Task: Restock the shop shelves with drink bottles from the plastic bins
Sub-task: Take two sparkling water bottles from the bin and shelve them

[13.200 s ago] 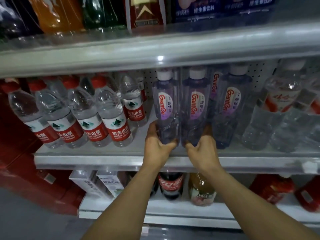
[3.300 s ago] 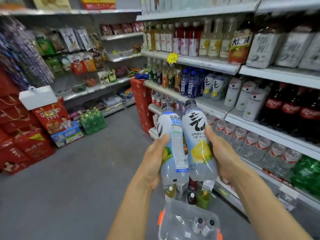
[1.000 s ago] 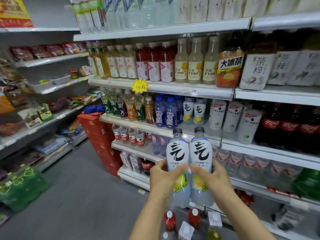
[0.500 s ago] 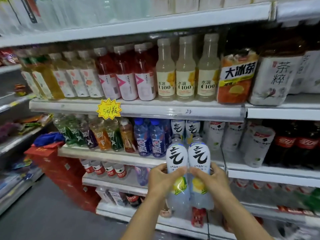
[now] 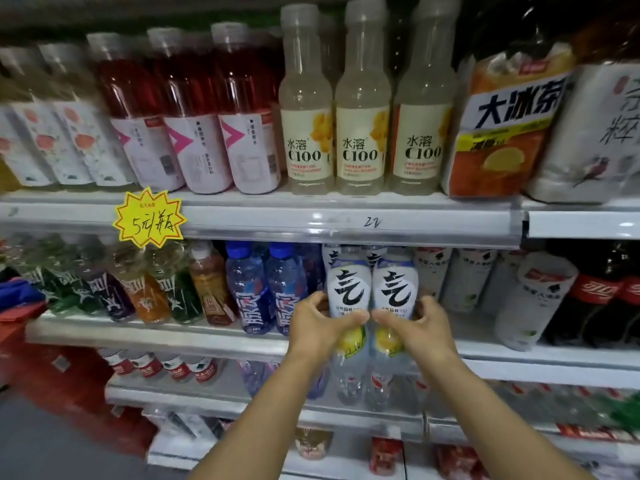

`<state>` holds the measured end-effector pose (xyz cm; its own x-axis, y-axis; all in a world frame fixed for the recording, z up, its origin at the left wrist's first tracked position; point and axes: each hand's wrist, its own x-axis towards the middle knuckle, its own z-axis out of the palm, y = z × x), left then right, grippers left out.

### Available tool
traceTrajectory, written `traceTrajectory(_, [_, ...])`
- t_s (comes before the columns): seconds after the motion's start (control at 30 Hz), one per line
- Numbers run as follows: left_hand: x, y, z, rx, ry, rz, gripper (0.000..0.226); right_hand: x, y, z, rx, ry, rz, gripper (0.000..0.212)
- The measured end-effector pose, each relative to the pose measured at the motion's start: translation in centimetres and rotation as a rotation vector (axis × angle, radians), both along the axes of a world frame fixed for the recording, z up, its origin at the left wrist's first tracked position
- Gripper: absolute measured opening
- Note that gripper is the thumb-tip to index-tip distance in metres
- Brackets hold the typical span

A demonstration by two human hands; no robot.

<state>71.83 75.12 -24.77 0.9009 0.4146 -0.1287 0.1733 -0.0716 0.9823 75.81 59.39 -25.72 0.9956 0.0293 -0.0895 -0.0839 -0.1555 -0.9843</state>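
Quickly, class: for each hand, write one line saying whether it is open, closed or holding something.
Left hand: closed round the left white bottle.
Right hand: closed round the right white bottle.

Yellow starburst price tag (image 5: 149,219) (handwritten)

Left white-labelled plastic bottle (image 5: 348,292) in left hand (image 5: 318,327), right white-labelled plastic bottle (image 5: 394,292) in right hand (image 5: 420,327), side by side at white metal shelf (image 5: 156,336) front; blue-capped clear bottles (image 5: 249,292) just left.

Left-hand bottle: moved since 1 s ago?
Yes. The bottle in the left hand has gone up and forward: its cap, then level with the shelf under the blue bottles, is now just under the price rail above them.
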Motion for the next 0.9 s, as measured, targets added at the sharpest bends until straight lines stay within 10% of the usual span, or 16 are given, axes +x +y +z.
traceTrajectory(0.1, [1.5, 0.7, -0.5, 0.010, -0.046, 0.017, 0.058, 1.3, 0.8, 0.0, -0.045, -0.005, -0.015, 0.082])
traceTrajectory(0.27, [3.1, 1.2, -1.7, 0.046, -0.115, 0.035, 0.070, 2.7, 1.8, -0.4, -0.059, -0.071, -0.017, 0.035])
traceTrajectory(0.9, [4.9, 1.3, -5.3, 0.150, -0.161, 0.103, 0.045, 4.1, 4.2, -3.7, -0.028, -0.195, -0.043, 0.060])
